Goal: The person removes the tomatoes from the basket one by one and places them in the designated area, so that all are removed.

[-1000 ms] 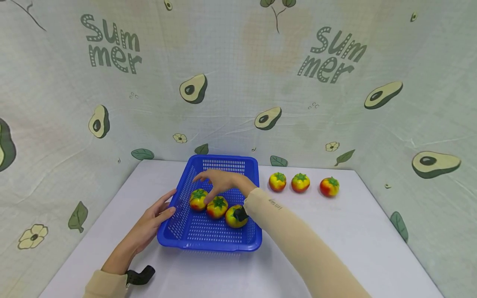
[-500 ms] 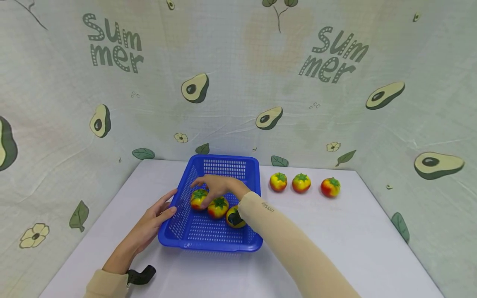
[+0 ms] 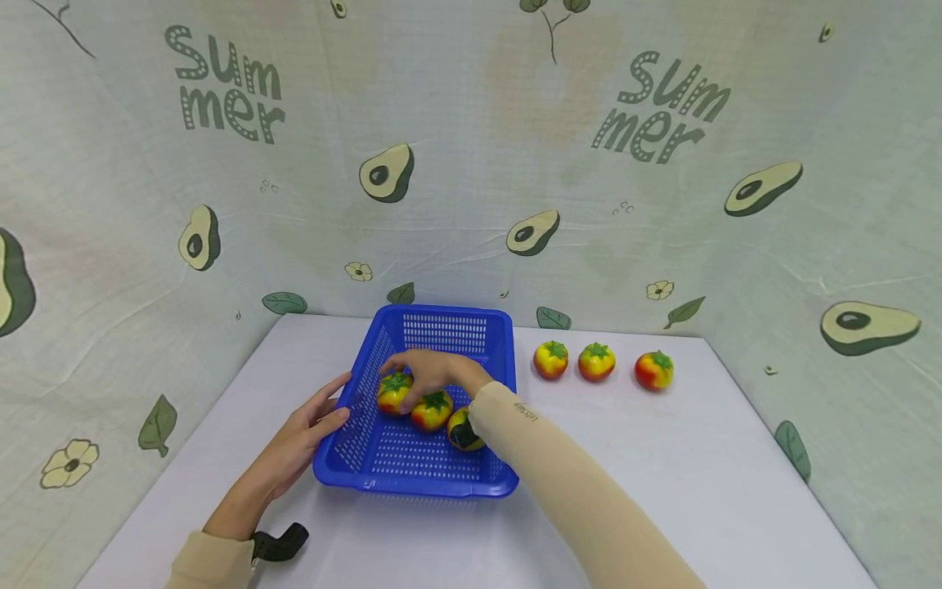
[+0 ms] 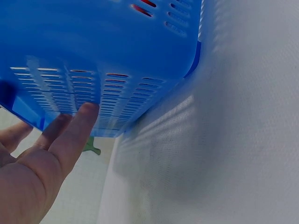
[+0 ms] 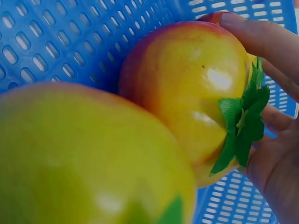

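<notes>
A blue plastic basket (image 3: 412, 485) stands on the table with three yellow-red persimmons in it. My right hand (image 3: 429, 374) reaches down inside, thumb and fingers curled round the leftmost persimmon (image 3: 392, 401). The middle persimmon (image 3: 432, 413) lies right beside the thumb; the right one (image 3: 462, 432) is partly covered by the wrist camera. In the right wrist view, a persimmon (image 5: 187, 88) with green leaves lies in front of the fingers (image 5: 261, 39), hiding much of the grip. My left hand (image 3: 300, 436) touches the basket's left side, straight fingers (image 4: 77, 133) against the slotted outer wall.
Three more persimmons lie on the white table (image 3: 611, 474) right of the basket: one near it (image 3: 550, 361), a second persimmon (image 3: 596, 362) and a third persimmon (image 3: 653, 372) farther right. A patterned cloth (image 3: 456, 270) stands behind and along both sides.
My right hand has lowered slightly into the basket and its fingers have closed in round the leftmost persimmon. The left hand stays at the basket's side.
</notes>
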### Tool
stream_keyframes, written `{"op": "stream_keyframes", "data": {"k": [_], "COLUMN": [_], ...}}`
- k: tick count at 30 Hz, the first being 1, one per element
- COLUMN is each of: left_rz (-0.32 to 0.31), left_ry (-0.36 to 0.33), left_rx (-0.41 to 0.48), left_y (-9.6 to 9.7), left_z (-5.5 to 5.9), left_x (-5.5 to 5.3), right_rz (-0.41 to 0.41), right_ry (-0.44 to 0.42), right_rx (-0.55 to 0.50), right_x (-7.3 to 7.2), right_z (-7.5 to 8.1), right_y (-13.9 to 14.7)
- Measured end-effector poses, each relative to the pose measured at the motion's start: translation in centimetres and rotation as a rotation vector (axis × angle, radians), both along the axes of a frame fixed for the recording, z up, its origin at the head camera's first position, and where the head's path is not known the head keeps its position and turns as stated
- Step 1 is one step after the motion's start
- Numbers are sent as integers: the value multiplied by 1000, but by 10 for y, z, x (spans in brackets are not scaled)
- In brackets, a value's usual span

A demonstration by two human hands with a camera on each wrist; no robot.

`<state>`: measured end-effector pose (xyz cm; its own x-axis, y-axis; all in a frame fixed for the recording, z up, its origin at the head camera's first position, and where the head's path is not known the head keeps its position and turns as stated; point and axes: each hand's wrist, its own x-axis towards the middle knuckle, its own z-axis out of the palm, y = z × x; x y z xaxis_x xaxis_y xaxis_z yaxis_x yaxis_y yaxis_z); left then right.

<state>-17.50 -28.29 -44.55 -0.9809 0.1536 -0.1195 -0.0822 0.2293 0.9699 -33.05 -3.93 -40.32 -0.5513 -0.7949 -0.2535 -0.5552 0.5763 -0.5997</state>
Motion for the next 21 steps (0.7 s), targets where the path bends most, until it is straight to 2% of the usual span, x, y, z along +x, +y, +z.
{"op": "stream_keyframes", "data": {"k": [13,21], "left_rz": [-14,1], "left_ry": [0,-2], "left_rx": [13,1], "left_y": [2,0], "left_z": [3,3], "left_x": [-2,-1], "right_rz": [-18,15], "right_ry": [18,84], "right_rx": [-15,-39], "right_x": [1,-3], "right_z": [1,24], "right_y": [1,6]}}
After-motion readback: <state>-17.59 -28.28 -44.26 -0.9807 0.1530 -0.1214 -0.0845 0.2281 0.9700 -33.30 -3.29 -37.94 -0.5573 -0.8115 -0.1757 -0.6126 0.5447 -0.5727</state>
